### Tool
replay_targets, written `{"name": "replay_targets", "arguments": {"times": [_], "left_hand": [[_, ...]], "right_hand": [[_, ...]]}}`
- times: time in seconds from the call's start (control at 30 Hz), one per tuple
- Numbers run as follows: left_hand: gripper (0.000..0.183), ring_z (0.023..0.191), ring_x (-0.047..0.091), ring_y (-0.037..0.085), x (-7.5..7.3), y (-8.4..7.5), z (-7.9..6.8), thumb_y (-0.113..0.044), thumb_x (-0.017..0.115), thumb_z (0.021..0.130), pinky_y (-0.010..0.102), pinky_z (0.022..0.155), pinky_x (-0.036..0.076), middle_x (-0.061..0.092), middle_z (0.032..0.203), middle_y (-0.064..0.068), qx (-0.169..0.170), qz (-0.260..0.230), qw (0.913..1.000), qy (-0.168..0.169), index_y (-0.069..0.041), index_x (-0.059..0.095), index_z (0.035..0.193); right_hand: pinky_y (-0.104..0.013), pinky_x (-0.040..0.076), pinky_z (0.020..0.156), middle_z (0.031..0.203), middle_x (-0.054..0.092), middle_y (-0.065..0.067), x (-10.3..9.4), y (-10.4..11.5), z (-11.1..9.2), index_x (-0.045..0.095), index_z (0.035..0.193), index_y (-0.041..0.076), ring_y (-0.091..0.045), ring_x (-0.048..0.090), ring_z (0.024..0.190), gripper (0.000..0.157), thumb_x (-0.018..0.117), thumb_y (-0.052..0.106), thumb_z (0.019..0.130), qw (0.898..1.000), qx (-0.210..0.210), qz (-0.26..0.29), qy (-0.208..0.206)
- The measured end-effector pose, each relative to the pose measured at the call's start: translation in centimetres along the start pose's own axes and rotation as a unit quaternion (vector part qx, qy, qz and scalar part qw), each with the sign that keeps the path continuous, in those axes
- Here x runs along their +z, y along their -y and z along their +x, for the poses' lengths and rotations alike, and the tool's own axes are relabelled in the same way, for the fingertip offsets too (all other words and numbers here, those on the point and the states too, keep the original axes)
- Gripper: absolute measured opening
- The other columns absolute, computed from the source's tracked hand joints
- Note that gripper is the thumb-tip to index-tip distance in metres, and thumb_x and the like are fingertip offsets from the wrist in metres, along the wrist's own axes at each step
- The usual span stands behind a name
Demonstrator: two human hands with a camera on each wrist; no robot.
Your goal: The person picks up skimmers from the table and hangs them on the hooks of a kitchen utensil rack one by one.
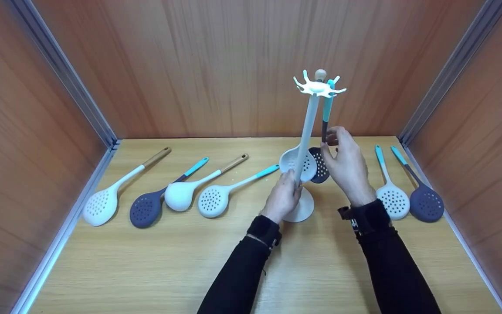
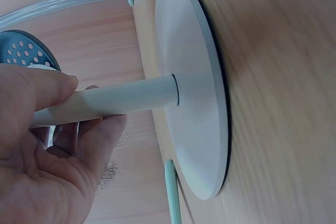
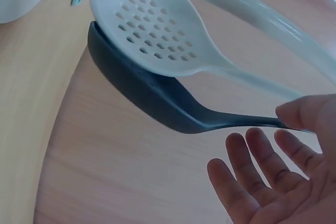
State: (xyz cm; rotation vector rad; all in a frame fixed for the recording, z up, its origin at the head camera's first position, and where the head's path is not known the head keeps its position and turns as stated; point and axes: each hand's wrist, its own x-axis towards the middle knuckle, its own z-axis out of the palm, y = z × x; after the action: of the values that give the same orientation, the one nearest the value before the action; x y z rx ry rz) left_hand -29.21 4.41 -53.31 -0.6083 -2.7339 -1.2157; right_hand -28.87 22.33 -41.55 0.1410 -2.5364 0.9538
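Observation:
My left hand [image 1: 282, 197] grips the pole of a white utensil stand [image 1: 308, 126], low down above its round base [image 2: 191, 140]. A dark skimmer [image 1: 320, 169] hangs upright at the right of the pole, its turquoise handle end up at the stand's hooked top [image 1: 316, 88]. Thumb and fingers of my right hand [image 1: 347, 165] pinch the dark shaft below the turquoise part. Behind the pole hangs a white skimmer [image 3: 157, 35], its perforated head overlapping the dark one; its handle is hidden behind the pole in the head view.
On the table to the left lie a white skimmer with wooden handle [image 1: 101, 206], a dark skimmer [image 1: 145, 210], a white ladle [image 1: 179, 196] and a turquoise-handled white skimmer [image 1: 213, 201]. At right lie another white skimmer [image 1: 393, 201] and dark skimmer [image 1: 427, 203]. Wooden walls [image 1: 251, 65] enclose the table.

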Motion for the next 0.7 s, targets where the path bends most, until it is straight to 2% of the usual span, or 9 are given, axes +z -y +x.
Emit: {"name": "replay_targets", "arguments": {"times": [0.23,0.5,0.7], "left_hand": [[0.014,0.119,0.073,0.03,-0.1,-0.2,0.1,-0.01,0.068,0.117,0.049,0.107,0.069,0.069,0.125,0.015,-0.023,0.002,0.9996,0.016,-0.006,0.061,0.128],[0.014,0.122,0.075,0.036,0.0,0.1,0.0,-0.006,0.068,0.117,0.054,0.107,0.068,0.071,0.125,0.02,0.006,0.003,1.0,-0.001,-0.002,0.06,0.128],[0.016,0.128,0.076,0.036,0.1,-0.1,0.1,-0.008,0.069,0.117,0.054,0.113,0.068,0.071,0.13,0.02,-0.01,0.005,0.9999,0.003,-0.003,0.061,0.13]], "right_hand": [[-0.066,0.064,0.114,0.142,0.073,-0.022,-0.5,-0.7,-0.2,0.064,0.151,0.005,-0.044,0.073,0.138,0.035,0.068,0.019,0.119,1.0,0.017,-0.006,-0.001],[-0.066,0.063,0.114,0.14,0.074,-0.024,-1.2,-1.5,-0.3,0.066,0.149,0.002,-0.046,0.073,0.136,0.035,0.068,0.016,0.118,1.0,0.025,-0.001,-0.015],[-0.065,0.063,0.108,0.136,0.075,-0.024,-1.5,-2.4,-0.2,0.066,0.147,0.002,-0.047,0.074,0.133,0.032,0.069,0.014,0.117,0.999,0.029,-0.014,-0.025]]}}
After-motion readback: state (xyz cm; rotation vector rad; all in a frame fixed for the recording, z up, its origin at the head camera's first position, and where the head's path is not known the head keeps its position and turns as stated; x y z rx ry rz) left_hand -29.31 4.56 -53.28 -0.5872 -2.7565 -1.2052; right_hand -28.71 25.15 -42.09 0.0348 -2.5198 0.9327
